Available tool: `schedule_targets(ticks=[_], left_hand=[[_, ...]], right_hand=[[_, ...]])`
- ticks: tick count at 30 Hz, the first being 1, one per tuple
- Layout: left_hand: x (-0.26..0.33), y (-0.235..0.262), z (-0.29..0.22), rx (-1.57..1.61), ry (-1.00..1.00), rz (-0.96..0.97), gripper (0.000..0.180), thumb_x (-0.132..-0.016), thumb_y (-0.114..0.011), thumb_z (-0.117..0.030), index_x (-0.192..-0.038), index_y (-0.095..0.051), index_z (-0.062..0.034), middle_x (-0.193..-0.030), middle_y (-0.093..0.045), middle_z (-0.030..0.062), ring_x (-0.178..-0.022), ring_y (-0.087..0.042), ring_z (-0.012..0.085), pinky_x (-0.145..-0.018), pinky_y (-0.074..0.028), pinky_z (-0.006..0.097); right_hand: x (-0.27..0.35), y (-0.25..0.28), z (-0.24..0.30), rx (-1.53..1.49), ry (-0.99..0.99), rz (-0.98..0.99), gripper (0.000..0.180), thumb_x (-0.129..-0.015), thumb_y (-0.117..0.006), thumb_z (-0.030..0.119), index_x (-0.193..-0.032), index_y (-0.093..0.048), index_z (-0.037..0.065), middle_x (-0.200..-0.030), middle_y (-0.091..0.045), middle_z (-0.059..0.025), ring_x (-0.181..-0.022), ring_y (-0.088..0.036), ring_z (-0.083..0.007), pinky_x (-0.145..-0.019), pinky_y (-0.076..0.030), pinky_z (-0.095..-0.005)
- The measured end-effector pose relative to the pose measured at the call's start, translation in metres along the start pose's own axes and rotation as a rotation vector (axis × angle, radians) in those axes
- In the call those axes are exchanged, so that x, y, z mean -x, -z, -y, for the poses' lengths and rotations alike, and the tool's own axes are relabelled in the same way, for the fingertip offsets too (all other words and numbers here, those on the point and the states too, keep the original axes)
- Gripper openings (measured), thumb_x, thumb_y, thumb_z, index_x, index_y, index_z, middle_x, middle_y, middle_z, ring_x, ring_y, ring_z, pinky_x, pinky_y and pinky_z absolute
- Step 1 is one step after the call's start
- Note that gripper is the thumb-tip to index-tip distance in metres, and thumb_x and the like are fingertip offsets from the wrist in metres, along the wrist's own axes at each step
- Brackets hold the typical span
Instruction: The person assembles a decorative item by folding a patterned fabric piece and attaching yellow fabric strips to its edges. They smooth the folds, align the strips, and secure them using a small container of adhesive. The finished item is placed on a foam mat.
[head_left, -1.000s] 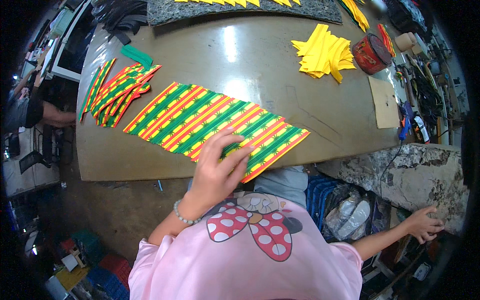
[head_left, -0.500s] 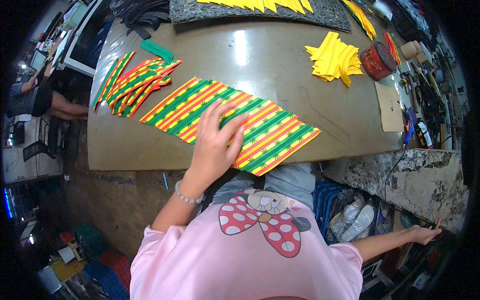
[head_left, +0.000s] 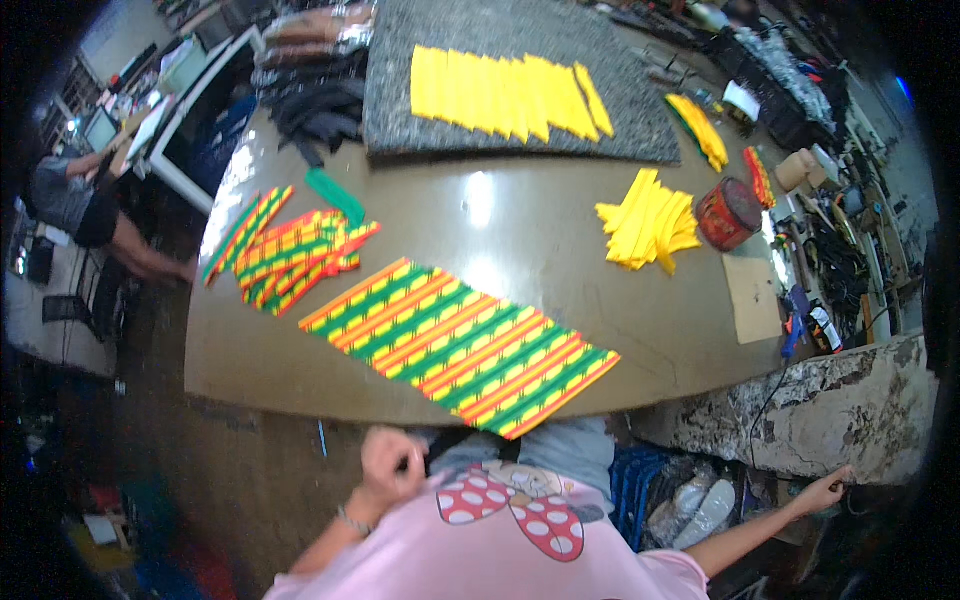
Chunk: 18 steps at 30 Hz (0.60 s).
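Note:
A slanted row of striped red, yellow and green strips with leaf prints (head_left: 460, 345) lies edge to edge near the table's front. My left hand (head_left: 393, 462) is drawn back over my lap, off the strips and just below the table edge. Its fingers look curled but are smeared by motion. Far out to the right, my right hand (head_left: 822, 494) is beside the worn wall, its fingers bent inward. Whatever they may hold is too small to make out. Left of the row sits a loose pile of similar strips (head_left: 290, 255), with a green strip (head_left: 336, 195) above it.
Yellow strips (head_left: 490, 92) lie lined up on a grey speckled slab (head_left: 400, 138) at the back. A yellow bundle (head_left: 648, 222), a red tin (head_left: 728, 214) and brown card (head_left: 752, 300) are at right. A low worn wall (head_left: 780, 420) adjoins the table. Another person (head_left: 75, 205) is far left.
My left hand has lifted off the striped row and come back toward my body. My right hand's fingers have curled in. The view has tilted up, showing more of the slab.

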<state>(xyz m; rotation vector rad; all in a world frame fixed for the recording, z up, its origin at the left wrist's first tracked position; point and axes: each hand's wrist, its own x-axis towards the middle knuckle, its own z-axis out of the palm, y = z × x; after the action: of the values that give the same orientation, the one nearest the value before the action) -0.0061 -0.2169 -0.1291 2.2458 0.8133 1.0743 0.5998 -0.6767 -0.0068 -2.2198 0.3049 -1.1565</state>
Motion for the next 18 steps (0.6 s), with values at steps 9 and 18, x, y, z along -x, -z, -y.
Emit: schedule_targets(ticks=[9, 18], left_hand=[[0.055, -0.022, 0.11, 1.533, 1.325, -0.959, 0.06, -0.101, -0.043, -0.053, -0.141, -0.05, -0.0084, -0.144, -0.052, 0.0131, -0.132, -0.049, 0.0301, -0.113, -0.036, 0.049], [0.067, -0.021, 0.079, 1.292, 1.457, -0.962, 0.064, -0.104, -0.039, -0.051, -0.148, -0.04, -0.0049, -0.153, -0.042, 0.0151, -0.138, -0.044, 0.0326, -0.116, -0.035, 0.05]], right_hand=[[0.075, -0.011, -0.019, 0.161, -0.015, 0.348, 0.092, -0.098, -0.032, 0.077, -0.121, -0.066, -0.006, -0.109, -0.068, -0.0304, -0.1, -0.062, -0.0501, -0.088, -0.047, -0.0546], [0.422, -0.121, -0.053, -0.25, -0.978, 1.656, 0.059, -0.102, -0.048, 0.054, -0.103, -0.064, -0.003, -0.081, -0.071, -0.0148, -0.066, -0.07, -0.0315, -0.052, -0.056, -0.0379]])
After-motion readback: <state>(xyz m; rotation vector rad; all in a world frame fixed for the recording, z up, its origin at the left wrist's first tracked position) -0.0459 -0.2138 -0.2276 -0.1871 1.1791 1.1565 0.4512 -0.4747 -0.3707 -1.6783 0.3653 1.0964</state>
